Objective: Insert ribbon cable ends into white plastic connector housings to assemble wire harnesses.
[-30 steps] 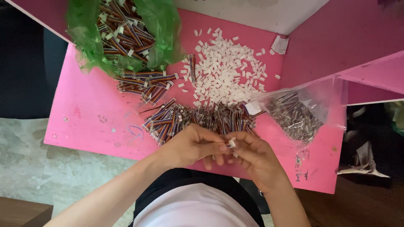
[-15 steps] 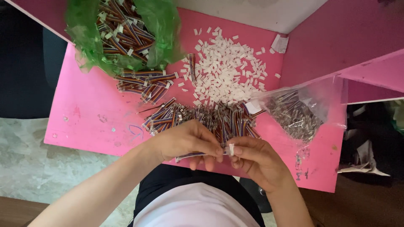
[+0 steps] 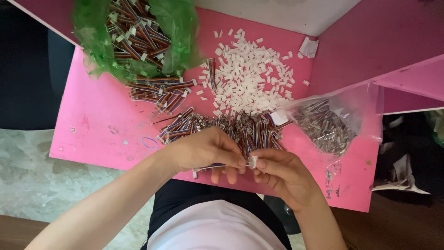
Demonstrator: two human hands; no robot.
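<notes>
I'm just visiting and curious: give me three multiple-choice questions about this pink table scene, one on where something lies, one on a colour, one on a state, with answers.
1. Where does the heap of small white connector housings lie?
A. inside the green bag
B. loose on the pink table top, beyond the hands
C. on the floor

2. What colour is the bag of wire bundles at the far left?
A. green
B. blue
C. black

3. What are the hands doing?
A. resting flat, empty
B. pinching one small white connector on a wire between them
C. tying the clear bag

Answers: 1 B, the white pieces are spread on the pink table. 2 A, its plastic is green. 3 B, the left hand and right hand meet at the connector.
</notes>
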